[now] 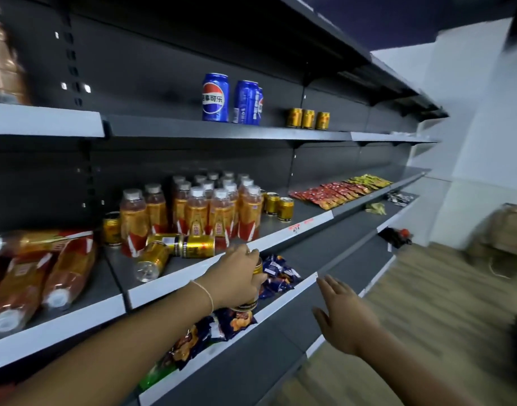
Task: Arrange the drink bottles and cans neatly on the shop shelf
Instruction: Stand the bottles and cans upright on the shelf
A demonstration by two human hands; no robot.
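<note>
My left hand [239,273] grips a gold can [250,301] upright, just in front of the middle shelf's edge [192,276]. My right hand [343,315] hovers with straight fingers, holding nothing, lower right of it. On that shelf stand several orange bottles [219,212] in rows. Three gold cans [175,249] lie on their sides in front of them. One gold can [112,228] stands at the left, two gold cans [279,205] at the right. Fallen bottles [43,271] lie on the left section. Blue cola cans [230,99] and three small gold cans [308,118] stand on the upper shelf.
Snack packets [280,273] fill the shelf below my left hand, with more snack bags [210,329] lower down. Red and yellow sachets [339,189] lie at the right of the middle shelf. A brown bottle [4,63] stands top left. Cardboard boxes [503,232] sit on the wooden floor.
</note>
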